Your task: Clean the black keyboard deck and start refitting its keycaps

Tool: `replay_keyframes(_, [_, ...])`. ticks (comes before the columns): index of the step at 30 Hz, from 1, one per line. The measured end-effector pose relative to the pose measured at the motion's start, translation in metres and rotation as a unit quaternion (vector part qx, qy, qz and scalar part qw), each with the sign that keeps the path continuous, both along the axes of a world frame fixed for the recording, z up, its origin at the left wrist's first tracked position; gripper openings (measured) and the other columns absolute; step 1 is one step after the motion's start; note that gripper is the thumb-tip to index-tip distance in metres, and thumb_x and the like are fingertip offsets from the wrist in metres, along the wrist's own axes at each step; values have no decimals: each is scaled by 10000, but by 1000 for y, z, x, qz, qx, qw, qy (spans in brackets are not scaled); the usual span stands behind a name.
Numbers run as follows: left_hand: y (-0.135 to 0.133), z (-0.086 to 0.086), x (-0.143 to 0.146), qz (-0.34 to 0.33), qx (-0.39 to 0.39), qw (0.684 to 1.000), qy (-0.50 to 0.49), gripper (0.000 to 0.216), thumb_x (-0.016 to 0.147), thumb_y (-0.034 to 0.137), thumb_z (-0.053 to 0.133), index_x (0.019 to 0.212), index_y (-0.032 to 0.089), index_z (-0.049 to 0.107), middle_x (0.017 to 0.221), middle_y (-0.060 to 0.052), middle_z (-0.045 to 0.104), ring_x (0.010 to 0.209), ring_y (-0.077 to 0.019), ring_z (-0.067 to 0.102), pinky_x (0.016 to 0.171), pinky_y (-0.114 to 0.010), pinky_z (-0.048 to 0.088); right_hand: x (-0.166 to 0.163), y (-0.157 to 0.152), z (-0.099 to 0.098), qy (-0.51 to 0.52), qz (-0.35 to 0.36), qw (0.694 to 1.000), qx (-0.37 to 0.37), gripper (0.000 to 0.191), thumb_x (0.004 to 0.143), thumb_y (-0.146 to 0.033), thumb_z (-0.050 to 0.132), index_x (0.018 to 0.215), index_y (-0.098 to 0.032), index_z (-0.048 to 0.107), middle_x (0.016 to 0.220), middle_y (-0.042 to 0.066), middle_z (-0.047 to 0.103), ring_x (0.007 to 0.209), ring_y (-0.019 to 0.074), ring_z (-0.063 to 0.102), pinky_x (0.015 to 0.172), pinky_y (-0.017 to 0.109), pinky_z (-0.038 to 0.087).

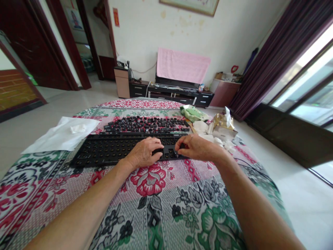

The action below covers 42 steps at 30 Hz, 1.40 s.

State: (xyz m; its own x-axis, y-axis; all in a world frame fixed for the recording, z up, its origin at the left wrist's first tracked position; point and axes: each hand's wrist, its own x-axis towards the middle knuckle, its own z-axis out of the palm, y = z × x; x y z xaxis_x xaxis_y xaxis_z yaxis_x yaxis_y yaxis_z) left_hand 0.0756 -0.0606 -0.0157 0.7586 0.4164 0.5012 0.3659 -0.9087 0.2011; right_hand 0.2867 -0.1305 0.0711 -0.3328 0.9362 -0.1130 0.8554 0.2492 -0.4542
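Note:
A black keyboard frame point(109, 148) with its keycaps off lies on a floral cloth. Behind it is a heap of loose black keycaps point(145, 124). My left hand point(144, 152) rests on the frame's right part, fingers curled around a black keycap at its fingertips. My right hand point(195, 147) is beside it, fingers pinched together over the frame's right end on a small dark piece that I cannot make out.
A white sheet point(61, 133) with a crumpled tissue lies at the left. A green packet point(192, 113), tissues and wrappers point(221, 128) sit at the right. The cloth-covered table point(161, 201) drops to tiled floor all round. A TV stand is against the far wall.

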Motion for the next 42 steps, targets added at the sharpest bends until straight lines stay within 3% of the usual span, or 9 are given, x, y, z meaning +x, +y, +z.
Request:
replay_keyframes(5, [1,0,0,1,-2,1000,2,234,805,271,506,989,196,628,1038,-54,607,961,-191,541,860,-378,468,-1,1,2,29,-40,998,-29,198,670,-199,513,791,-163,665,564,-17,570,469,76,430,446,210,338])
replay_keyframes(18, [1,-2,0,-7,0,1000,2,238,802,269,506,992,188,626,1016,-53,608,946,-187,540,853,-378,464,1,-2,5,14,-34,999,-12,179,692,-221,518,782,-155,658,596,-1,595,485,80,459,455,210,356])
replay_keyframes(33, [1,-1,0,-5,0,1000,4,232,799,257,509,986,183,624,1017,-54,609,947,-186,540,852,-373,466,-1,-3,-8,7,28,999,21,161,693,-199,510,768,-170,649,577,-16,595,490,85,483,484,218,349])
replay_keyframes(42, [1,1,0,0,1,1000,6,234,803,262,506,986,182,629,1016,-55,610,947,-188,545,854,-374,466,9,0,-4,16,29,999,-18,201,738,-242,499,829,-154,656,547,-32,532,461,65,387,437,212,287])
